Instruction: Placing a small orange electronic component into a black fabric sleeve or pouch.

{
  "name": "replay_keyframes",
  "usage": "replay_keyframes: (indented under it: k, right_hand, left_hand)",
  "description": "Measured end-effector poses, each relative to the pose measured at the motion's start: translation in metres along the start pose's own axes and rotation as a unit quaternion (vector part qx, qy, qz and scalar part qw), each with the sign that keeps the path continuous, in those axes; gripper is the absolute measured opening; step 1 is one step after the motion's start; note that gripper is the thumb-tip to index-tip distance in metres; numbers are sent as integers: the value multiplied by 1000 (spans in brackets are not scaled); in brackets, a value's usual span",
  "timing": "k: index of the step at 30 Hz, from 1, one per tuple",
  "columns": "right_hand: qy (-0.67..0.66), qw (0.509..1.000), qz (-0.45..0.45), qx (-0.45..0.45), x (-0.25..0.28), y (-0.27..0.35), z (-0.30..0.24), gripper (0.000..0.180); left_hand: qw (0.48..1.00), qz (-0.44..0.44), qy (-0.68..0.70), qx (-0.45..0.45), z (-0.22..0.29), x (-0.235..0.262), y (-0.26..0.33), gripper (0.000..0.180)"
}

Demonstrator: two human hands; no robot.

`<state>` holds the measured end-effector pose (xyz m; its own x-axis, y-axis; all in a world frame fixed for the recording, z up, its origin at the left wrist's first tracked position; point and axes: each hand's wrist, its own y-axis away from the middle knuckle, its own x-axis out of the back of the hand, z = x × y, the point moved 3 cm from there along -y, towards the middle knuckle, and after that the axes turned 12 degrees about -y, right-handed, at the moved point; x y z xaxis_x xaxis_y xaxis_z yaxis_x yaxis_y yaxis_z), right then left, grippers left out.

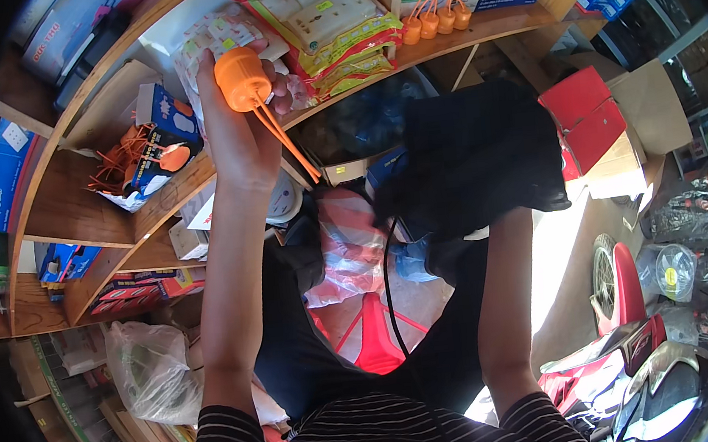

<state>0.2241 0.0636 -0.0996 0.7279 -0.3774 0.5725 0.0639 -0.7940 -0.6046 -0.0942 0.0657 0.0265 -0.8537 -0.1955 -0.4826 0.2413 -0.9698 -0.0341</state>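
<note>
Orange cylindrical plastic lamp socket [241,77] raised in the left hand [235,134], black soft cloth [484,153] over the right

The left hand grips the socket, its hold wrapped around the far side. Take the red-and-yellow plastic package of white rectangular fittings [330,14] as landmark: the socket is just left of it and slightly lower, with thin orange wires [289,146] dangling below. The right hand is covered by the cloth, below and to the right of the package, so I cannot tell how its grip stands.

To the package's right, a row of similar small orange sockets [430,24] sits on the curved wooden shelf [485,31]. To its left and lower, a blue-and-white cardboard carton [176,119] lies beside a tangle of orange wires [120,154].

The step in hand appears to be holding the socket up, well apart from the cloth. Any next move would, I judge, call for a steady left grip, wires clear of neighbouring goods, and the right hand uncovered before it takes anything.
</note>
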Motion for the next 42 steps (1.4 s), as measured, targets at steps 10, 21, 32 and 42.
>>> replay_keyframes:
  k: [10,21,32,42]
  right_hand:
    - [-101,983,-142,59,-52,29,-103,37]
    - [-181,976,-14,123,-16,-8,-141,35]
    - [-59,998,0,30,-5,-33,-142,26]
    - [-141,988,24,65,-18,-16,-136,40]
  left_hand:
    - [966,-151,-207,34,-33,-34,32,47]
    - [965,-106,-236,39,-40,-27,22,41]
    - [934,-233,-264,61,-32,-44,39,26]
    - [930,-242,-272,-53,-42,-48,40,30]
